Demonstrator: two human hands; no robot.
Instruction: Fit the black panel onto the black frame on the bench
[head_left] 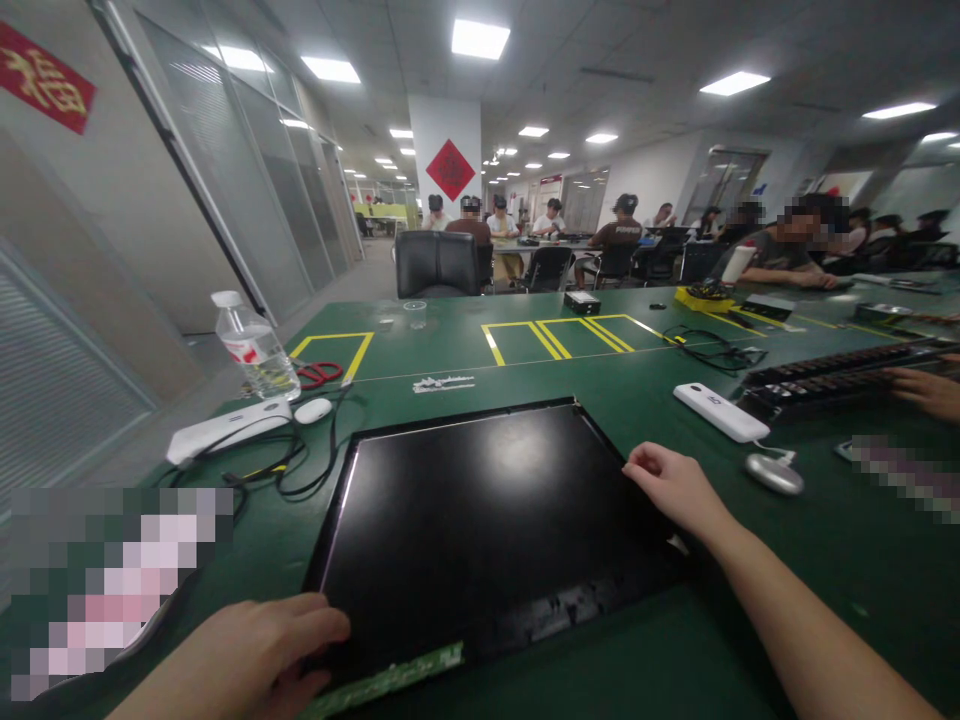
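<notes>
A black LCD panel (pixel 480 520) lies on the green table in front of me, its dark face up and reflecting the ceiling lights. A narrow green circuit board (pixel 394 680) runs along its near edge. My left hand (pixel 259 650) is at the panel's near left corner, fingers curled over the edge and thumb low beside the circuit board. At the right edge, my right hand (pixel 670 485) pinches the frame between thumb and bent fingers. Part of each grip is hidden beneath the fingers.
On the left stand a water bottle (pixel 255 350), red scissors (pixel 319 374), a white power bank (pixel 229 430) and black cables (pixel 307 465). Another white power bank (pixel 720 412) and a silver mouse-shaped device (pixel 774 474) lie right. A co-worker's hand (pixel 926 392) touches long black parts (pixel 832 375).
</notes>
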